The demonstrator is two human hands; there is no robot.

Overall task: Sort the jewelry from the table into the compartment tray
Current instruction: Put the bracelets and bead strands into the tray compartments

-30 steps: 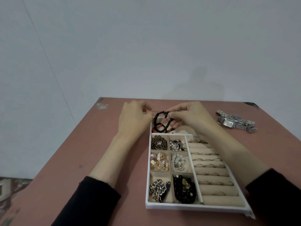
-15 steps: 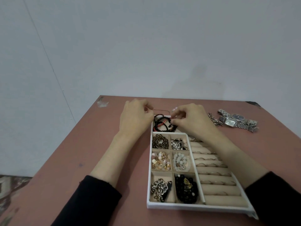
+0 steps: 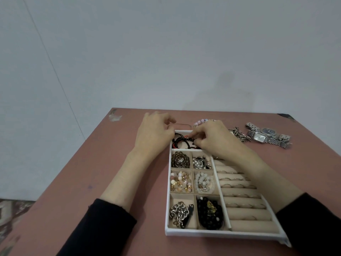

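Two hands meet at the far end of the tray (image 3: 203, 234), which lies on the pink surface (image 3: 77, 182). From my station I see the right hand (image 3: 215, 138) reaching in over the tray's right side, thumb and fingertip pinching the black bracelet (image 3: 181, 140). That bracelet lies in the long far compartment, on top of red and black cords (image 3: 175, 145). The left hand (image 3: 156, 133) sits against the tray's far left corner with its fingers curled; I cannot tell whether they grip anything. Six smaller compartments nearer me all hold beaded or metal pieces, and the ring rolls (image 3: 245, 204) down the right side carry thin rings. Outside the tray, pink beads (image 3: 200, 121) show just beyond the right hand. A short chain (image 3: 239, 134) lies to the right of that hand, and two watches (image 3: 265, 135) lie side by side, touching, further right
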